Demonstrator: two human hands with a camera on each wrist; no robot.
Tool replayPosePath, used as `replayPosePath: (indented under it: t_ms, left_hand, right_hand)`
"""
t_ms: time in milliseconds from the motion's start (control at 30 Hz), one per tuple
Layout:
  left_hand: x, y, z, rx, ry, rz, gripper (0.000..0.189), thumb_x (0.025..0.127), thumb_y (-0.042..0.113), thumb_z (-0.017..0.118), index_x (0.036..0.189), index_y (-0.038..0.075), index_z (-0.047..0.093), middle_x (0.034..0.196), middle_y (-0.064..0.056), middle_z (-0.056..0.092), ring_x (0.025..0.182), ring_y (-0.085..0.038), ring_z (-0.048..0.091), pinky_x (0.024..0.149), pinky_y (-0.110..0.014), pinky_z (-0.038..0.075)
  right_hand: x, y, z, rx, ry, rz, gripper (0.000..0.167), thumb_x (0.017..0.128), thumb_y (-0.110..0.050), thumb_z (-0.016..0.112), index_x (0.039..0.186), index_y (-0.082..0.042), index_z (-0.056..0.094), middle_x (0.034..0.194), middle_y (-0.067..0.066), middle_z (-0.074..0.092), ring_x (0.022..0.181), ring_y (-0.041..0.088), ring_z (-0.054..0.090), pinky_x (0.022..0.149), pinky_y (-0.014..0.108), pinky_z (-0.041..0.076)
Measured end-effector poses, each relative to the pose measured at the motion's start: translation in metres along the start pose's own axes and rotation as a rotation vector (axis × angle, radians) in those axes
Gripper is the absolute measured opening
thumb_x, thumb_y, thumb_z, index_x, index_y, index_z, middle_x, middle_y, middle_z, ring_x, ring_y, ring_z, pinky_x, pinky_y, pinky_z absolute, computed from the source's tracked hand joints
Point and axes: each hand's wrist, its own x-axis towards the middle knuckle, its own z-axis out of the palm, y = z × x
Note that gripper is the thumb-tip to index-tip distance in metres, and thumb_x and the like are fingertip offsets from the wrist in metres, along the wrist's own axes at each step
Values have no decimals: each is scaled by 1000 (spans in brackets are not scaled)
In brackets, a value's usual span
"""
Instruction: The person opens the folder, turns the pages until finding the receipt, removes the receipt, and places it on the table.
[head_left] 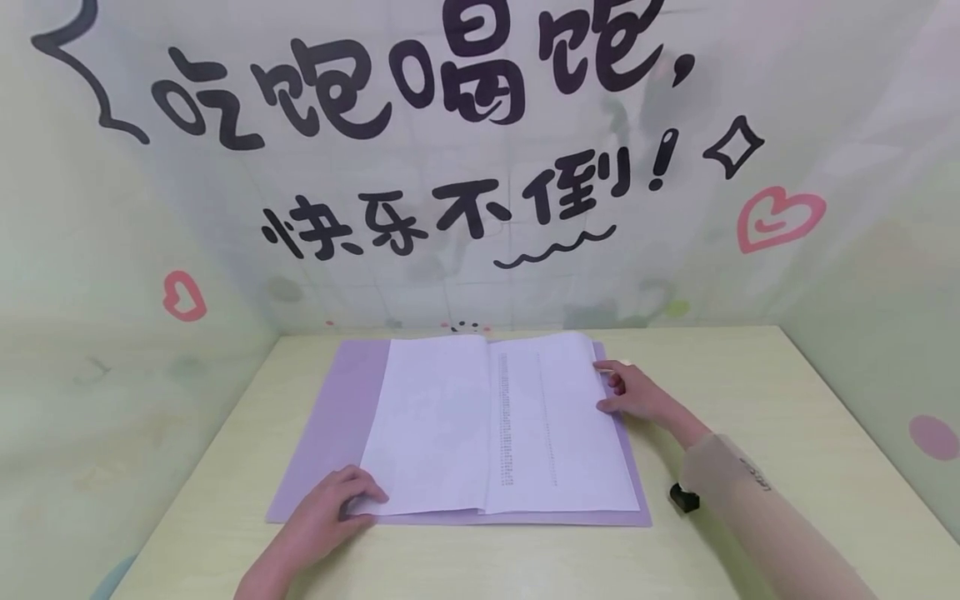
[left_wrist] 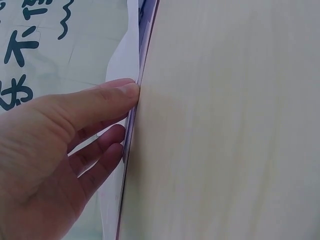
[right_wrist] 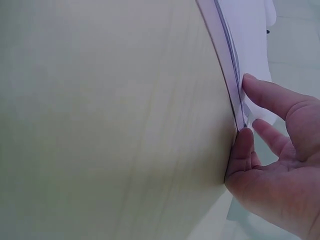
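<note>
A purple folder [head_left: 348, 400] lies spread on the table with white sheets of paper [head_left: 435, 417] opened out on it. The left-hand sheet looks blank; the right-hand page [head_left: 585, 450] carries small print in columns. My left hand [head_left: 330, 512] rests at the folder's lower left corner, its fingers on the paper and its thumb against the front edge [left_wrist: 128, 125]. At the right margin my right hand [head_left: 633, 392] touches the page edge with thumb and forefinger spread apart. In the right wrist view, several layered sheets [right_wrist: 235, 55] show beside the thumb, with other fingers bent low at the edge.
The pale wooden table [head_left: 750, 375] extends around the folder. A small black object [head_left: 684, 498] shows beside the right sleeve [head_left: 757, 508]. Behind stands a light wall sheet [head_left: 420, 292] with large black lettering, and similar sheets close both sides.
</note>
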Motion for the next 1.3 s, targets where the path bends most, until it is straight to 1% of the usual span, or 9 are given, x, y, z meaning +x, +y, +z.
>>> replayPosePath:
  t_ms: [200, 400, 600, 767, 867, 1033, 1167, 1300]
  left_hand:
    - [0, 0, -2, 7, -1, 7, 36, 69, 6, 84, 92, 29, 68, 99, 13, 62, 93, -5, 57, 84, -18, 48]
    - [1, 0, -2, 7, -15, 15, 35, 71, 7, 84, 92, 30, 68, 99, 11, 62, 93, -8, 57, 83, -25, 51]
    - [0, 0, -2, 23, -17, 11, 35, 72, 9, 84, 93, 31, 67, 100, 12, 62, 93, -7, 57, 82, -26, 51]
    - [1, 1, -2, 24, -13, 12, 35, 72, 9, 84, 93, 30, 68, 100, 13, 61, 93, -7, 56, 81, -26, 51]
    - [1, 2, -3, 21, -16, 2, 34, 72, 8, 84, 93, 30, 68, 100, 13, 61, 93, -7, 56, 82, -25, 51]
    - [0, 2, -1, 26, -15, -18, 35, 72, 7, 83, 92, 31, 68, 100, 14, 61, 94, -5, 56, 84, -24, 50]
    - [-2, 2, 0, 24, -1, -5, 36, 71, 6, 83, 92, 30, 68, 100, 13, 61, 95, -6, 56, 84, -23, 49]
    - [-3, 1, 1, 17, 11, 9, 37, 71, 5, 84, 93, 30, 68, 100, 12, 62, 95, -8, 57, 85, -23, 49]
  right_hand:
    - [-1, -3, 1, -16, 23, -22, 68, 84, -8, 75, 142, 6, 43, 98, 17, 53, 85, 22, 47, 76, 29, 42]
    - [-2, -4, 5, -24, 47, 1, 69, 84, -5, 74, 143, 4, 41, 105, 20, 56, 89, 24, 51, 78, 31, 46]
    - [-4, -5, 10, 15, 74, 22, 70, 85, -1, 72, 146, -1, 39, 106, 19, 58, 88, 24, 53, 73, 28, 47]
    - [-4, -6, 8, 52, 93, 20, 71, 86, 0, 71, 148, -3, 36, 109, 20, 58, 91, 24, 54, 74, 27, 48]
    - [-4, -5, 8, 79, 110, 8, 72, 85, 1, 70, 148, -2, 35, 110, 21, 59, 92, 25, 54, 73, 26, 49]
    - [-2, -3, 7, 120, 145, -41, 72, 84, 5, 70, 147, -1, 36, 112, 23, 59, 94, 26, 57, 74, 23, 50]
    - [-3, -4, 7, 139, 153, -67, 69, 85, 5, 69, 146, -1, 38, 115, 24, 59, 95, 26, 58, 75, 23, 51]
    - [-3, -5, 7, 118, 150, -60, 64, 86, 4, 68, 144, -3, 43, 121, 24, 57, 96, 27, 58, 74, 24, 52]
